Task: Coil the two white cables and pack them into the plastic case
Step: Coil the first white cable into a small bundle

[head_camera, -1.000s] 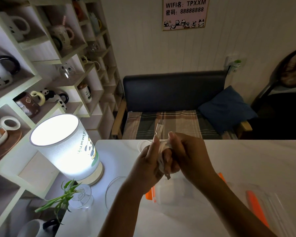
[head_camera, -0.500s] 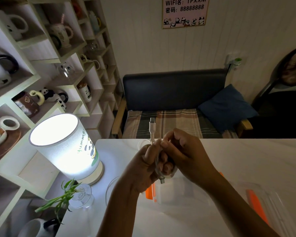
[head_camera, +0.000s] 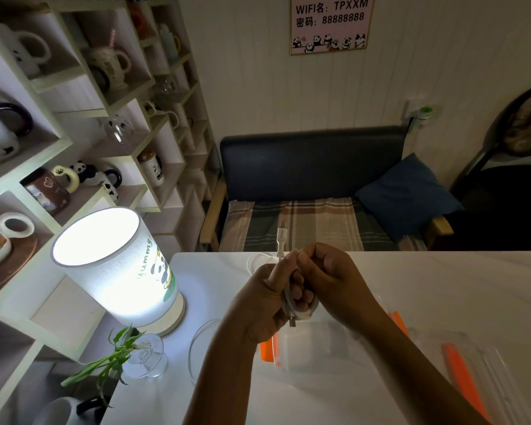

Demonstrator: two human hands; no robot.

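My left hand (head_camera: 265,299) and my right hand (head_camera: 331,280) meet above the white table (head_camera: 442,286), both closed on one white cable (head_camera: 292,308) wound into a small coil. One plug end sticks up above my fingers and the other plug hangs below the coil. A loop of a second white cable (head_camera: 258,259) lies on the table just behind my hands. The clear plastic case (head_camera: 313,354) with an orange clip sits on the table under my hands; its lid (head_camera: 485,372) with orange clips lies to the right.
A lit cylinder lamp (head_camera: 111,265) stands at the table's left edge, beside a small glass vase with a green plant (head_camera: 141,357). Shelves of mugs (head_camera: 74,133) fill the left side. A dark bench with a blue cushion (head_camera: 408,194) is behind the table.
The upper plug end has swung from tilted to upright. My right hand shifted up over the coil, and the wound cable looks tighter between both hands.
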